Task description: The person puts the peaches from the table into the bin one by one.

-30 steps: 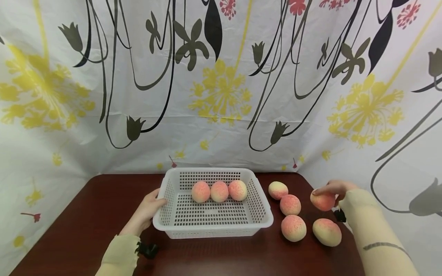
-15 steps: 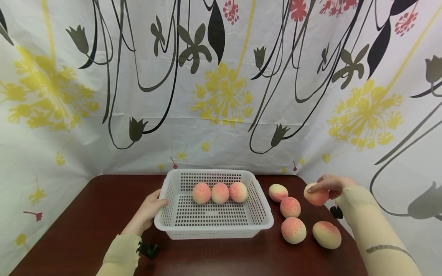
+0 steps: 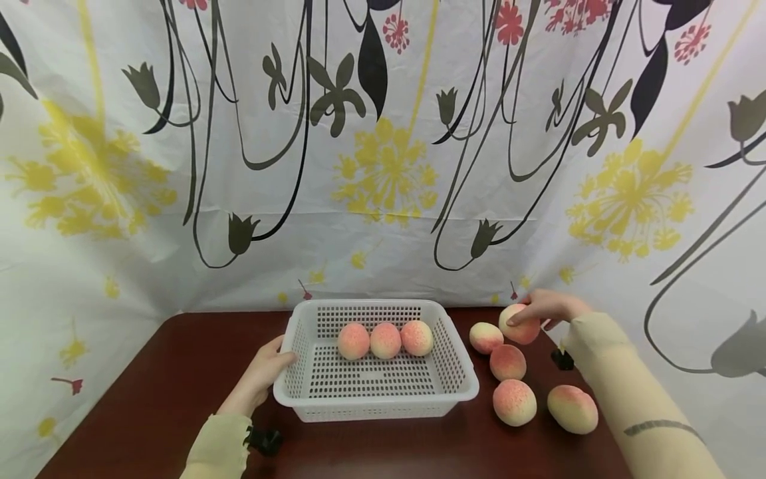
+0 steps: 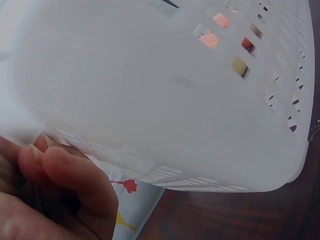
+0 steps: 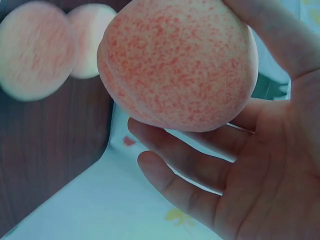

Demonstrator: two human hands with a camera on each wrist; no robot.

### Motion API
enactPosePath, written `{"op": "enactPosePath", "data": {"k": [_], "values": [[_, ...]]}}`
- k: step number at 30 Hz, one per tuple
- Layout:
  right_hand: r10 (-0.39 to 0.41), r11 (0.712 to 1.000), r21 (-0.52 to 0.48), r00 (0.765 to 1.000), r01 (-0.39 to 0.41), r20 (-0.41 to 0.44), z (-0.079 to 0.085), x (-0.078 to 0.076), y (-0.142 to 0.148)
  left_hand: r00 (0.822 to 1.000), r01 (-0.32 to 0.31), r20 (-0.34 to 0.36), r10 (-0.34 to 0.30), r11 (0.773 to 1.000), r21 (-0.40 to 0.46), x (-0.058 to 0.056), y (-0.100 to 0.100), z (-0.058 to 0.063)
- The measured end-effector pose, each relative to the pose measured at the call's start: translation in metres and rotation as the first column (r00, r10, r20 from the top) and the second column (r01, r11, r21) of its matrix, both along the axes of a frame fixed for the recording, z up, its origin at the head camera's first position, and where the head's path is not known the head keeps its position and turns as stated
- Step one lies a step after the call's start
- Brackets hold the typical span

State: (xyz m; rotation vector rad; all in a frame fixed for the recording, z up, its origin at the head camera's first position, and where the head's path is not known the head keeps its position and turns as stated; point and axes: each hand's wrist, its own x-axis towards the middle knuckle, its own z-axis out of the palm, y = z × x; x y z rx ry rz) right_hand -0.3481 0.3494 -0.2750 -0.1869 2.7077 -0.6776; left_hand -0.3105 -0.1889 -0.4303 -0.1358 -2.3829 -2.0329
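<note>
A white plastic basket [image 3: 377, 410] with slotted walls stands on the table, and three pink-and-yellow peaches [image 3: 385, 340] lie in a row inside it. My left hand [image 3: 263, 374] grips the basket's left rim, thumb over the edge; the left wrist view shows its curled fingers [image 4: 75, 172] beside the white wall. At the back right, my right hand [image 3: 553, 307] holds another peach [image 3: 518, 324] between thumb and fingers, raised above the table. In the right wrist view this held peach [image 5: 180, 65] shows its speckled pink side, with two of the fingers extended below it.
Several loose peaches lie right of the basket: a pale one [image 3: 486, 338] at the back, a redder one [image 3: 508, 362], one nearer the front [image 3: 514, 402] and an elongated one [image 3: 572, 409]. The dark red table [image 3: 149, 399] ends at a flower-printed curtain [image 3: 383, 266].
My right hand has carried its peach left and toward the back, close to the loose peaches. My left hand keeps its grip on the basket. The head view has shifted slightly.
</note>
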Motion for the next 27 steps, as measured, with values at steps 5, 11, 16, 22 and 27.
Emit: {"op": "enactPosePath", "data": {"k": [5, 11, 16, 22, 27], "values": [[0.044, 0.999, 0.007, 0.999, -0.044, -0.017, 0.001, -0.008, -0.022, 1.0, -0.01, 0.004, 0.01, 1.0, -0.002, 0.0, -0.002, -0.002], [0.133, 0.991, -0.006, 0.991, -0.133, -0.03, 0.004, -0.015, -0.044, 1.0, -0.008, 0.016, 0.008, 1.0, -0.004, 0.002, -0.002, -0.003], [0.181, 0.983, 0.029, 0.98, -0.179, -0.078, 0.005, -0.018, -0.068, 1.0, -0.006, 0.016, 0.006, 1.0, -0.003, 0.004, -0.005, -0.001], [0.233, 0.972, -0.011, 0.969, -0.234, -0.082, 0.003, -0.027, -0.096, 1.0, -0.015, 0.023, 0.015, 1.0, -0.012, 0.005, -0.008, 0.004], [0.252, 0.967, -0.009, 0.962, -0.254, -0.102, 0.005, -0.03, -0.117, 1.0, -0.004, 0.014, 0.004, 1.0, -0.011, 0.003, -0.004, 0.006]]}}
